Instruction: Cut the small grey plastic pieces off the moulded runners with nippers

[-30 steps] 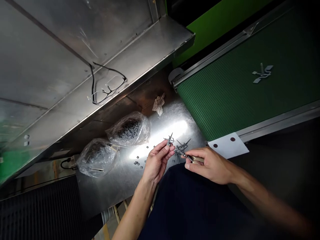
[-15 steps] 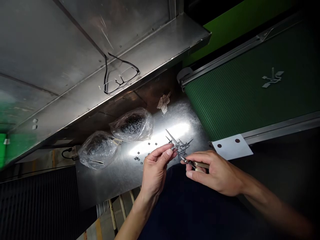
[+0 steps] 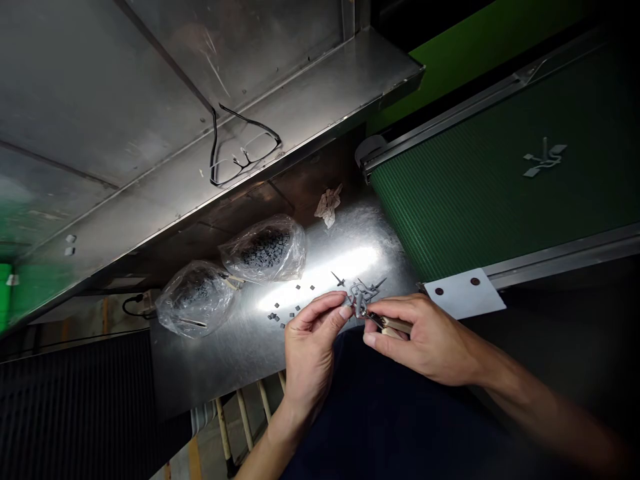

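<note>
Between thumb and fingers, my left hand [image 3: 311,350] pinches a small grey moulded plastic sprue [image 3: 358,301]. My right hand [image 3: 427,343] is closed around nippers [image 3: 396,325] with pale handles. Their jaws are at the sprue, touching or very close; whether they have closed on it I cannot tell. Spiky grey sprue pieces [image 3: 377,285] lie on the metal table [image 3: 240,360] just behind my hands. To the left of my left hand, several small dark square pieces [image 3: 274,315] are scattered on the table.
Two clear plastic bags, one [image 3: 267,250] full of dark small pieces and another [image 3: 197,300], stand at the back left. Crumpled paper [image 3: 329,205] lies behind. Eyeglasses [image 3: 243,160] rest on the metal ledge above. At right, a green conveyor belt [image 3: 450,200] carries a branched grey sprue [image 3: 545,159].
My left hand has turned the sprue, so its long stem no longer points up and away. The nippers in my right hand have moved left, up to the sprue.
</note>
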A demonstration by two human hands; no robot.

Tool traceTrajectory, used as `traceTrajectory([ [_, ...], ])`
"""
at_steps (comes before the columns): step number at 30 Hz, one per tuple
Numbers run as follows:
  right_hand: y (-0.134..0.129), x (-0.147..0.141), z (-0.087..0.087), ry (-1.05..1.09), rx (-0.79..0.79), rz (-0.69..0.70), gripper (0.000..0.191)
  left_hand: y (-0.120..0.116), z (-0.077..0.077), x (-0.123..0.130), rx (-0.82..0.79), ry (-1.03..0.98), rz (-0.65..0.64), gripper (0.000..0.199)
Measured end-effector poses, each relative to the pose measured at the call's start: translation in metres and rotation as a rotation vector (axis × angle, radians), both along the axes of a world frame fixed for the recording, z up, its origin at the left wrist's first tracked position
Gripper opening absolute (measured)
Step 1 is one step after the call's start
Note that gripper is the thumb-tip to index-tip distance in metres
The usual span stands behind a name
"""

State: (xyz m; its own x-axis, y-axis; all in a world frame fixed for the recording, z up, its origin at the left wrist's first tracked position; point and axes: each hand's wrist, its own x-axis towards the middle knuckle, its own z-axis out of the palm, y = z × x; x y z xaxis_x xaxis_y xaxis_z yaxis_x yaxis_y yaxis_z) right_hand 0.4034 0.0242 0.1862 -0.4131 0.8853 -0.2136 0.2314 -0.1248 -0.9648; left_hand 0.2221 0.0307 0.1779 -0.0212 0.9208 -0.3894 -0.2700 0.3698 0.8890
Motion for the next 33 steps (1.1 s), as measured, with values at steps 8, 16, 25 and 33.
traceTrajectory([
  [8,0.003,0.004,0.000,-0.040,0.012,0.024,0.016,-0.001,0.003,0.000,0.062,0.153,-0.027,0.017],
  [16,0.005,0.006,-0.003,-0.087,0.011,0.056,0.021,0.000,0.006,0.001,0.110,0.235,-0.049,0.016],
  [25,0.008,0.006,-0.002,-0.119,0.022,0.103,0.022,-0.005,0.008,0.004,0.150,0.302,-0.013,0.016],
  [33,0.010,0.004,-0.004,-0.136,0.002,0.145,0.027,-0.009,0.005,0.003,0.127,0.285,0.041,0.014],
])
